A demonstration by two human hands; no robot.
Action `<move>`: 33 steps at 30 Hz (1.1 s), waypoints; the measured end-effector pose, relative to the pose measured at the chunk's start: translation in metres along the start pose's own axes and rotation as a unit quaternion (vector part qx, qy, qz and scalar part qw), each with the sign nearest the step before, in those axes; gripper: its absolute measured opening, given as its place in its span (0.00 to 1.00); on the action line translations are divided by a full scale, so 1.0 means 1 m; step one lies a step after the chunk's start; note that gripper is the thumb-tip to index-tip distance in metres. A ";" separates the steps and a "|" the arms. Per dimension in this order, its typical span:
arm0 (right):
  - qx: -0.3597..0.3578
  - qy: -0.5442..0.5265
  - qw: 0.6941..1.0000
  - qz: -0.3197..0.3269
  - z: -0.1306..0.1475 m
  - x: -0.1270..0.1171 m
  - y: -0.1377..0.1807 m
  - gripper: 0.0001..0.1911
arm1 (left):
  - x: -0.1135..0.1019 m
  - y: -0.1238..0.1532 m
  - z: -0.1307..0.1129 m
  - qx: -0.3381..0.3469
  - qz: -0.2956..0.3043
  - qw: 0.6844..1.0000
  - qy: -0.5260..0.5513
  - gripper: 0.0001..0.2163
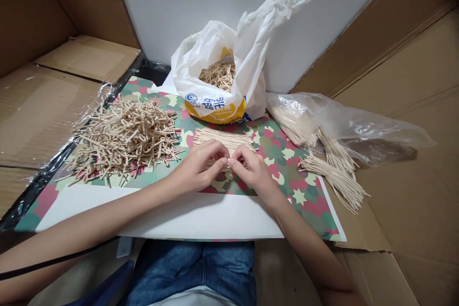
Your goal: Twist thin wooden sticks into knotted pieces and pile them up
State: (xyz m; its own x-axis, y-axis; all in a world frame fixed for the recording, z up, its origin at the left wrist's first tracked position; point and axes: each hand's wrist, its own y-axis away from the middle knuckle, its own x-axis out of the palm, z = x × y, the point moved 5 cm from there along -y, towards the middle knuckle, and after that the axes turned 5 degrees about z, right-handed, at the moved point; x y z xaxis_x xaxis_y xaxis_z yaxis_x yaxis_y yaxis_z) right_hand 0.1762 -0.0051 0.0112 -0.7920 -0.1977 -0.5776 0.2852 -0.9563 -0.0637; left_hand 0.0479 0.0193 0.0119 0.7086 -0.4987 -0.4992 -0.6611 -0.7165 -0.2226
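Pinching by thin sticks (224, 137): left hand (201, 165), right hand (253, 169); can't tell what.
Carrier bag (247, 69): brown sticks (214, 75).
Clear bag (373, 117): pale sticks (296, 126).

Clock on right hand (254, 169): I can pass at 3 over bare desk (281, 168) to the stick bundles (333, 182). Blocked: stick row (224, 135) 10 to 11, white bag (215, 99) 11, clear bag (340, 117) 2, bent-stick pile (129, 136) beyond left hand (201, 162) at 9. I've room at 7, white strip (225, 217), between both forearms (143, 208).
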 end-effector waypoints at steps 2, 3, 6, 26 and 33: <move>0.014 -0.025 1.000 0.006 -0.003 0.000 -0.001 0.06 | -0.001 0.002 -0.006 0.032 0.001 0.996 -0.081 0.06; 0.021 -0.039 0.999 0.009 -0.005 0.001 -0.001 0.06 | -0.001 0.002 -0.008 0.042 0.005 0.994 -0.104 0.07; 0.034 -0.099 0.994 0.030 -0.012 0.005 -0.003 0.06 | -0.002 0.002 -0.010 0.047 0.011 0.989 -0.138 0.07; -0.057 0.120 0.991 -0.006 0.008 0.014 0.006 0.04 | -0.006 -0.001 0.018 -0.059 -0.053 0.997 0.006 0.03; -0.039 0.130 0.990 -0.023 0.009 0.013 0.006 0.05 | -0.004 -0.002 0.012 -0.056 -0.032 0.997 0.033 0.03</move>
State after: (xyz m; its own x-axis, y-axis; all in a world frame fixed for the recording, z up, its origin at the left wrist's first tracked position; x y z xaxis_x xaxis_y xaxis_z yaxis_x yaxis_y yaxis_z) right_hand 0.1630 -0.0153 0.0102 -0.6417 -0.0831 -0.7624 0.3013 -0.9415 -0.1510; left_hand 0.0434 0.0284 0.0036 0.7654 -0.4781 -0.4307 -0.5851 -0.7957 -0.1564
